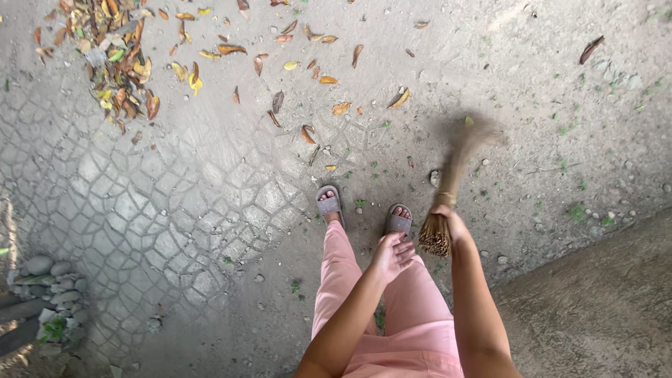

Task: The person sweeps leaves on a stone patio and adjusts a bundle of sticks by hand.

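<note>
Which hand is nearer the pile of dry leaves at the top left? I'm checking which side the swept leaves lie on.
Left. The left hand hangs empty by the thigh, on the leaf pile side; the right hand grips the stick broom, farther off.

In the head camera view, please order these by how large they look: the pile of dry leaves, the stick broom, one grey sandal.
1. pile of dry leaves
2. stick broom, blurred at its tip and nearer the camera, so this rank is unsure
3. grey sandal
</note>
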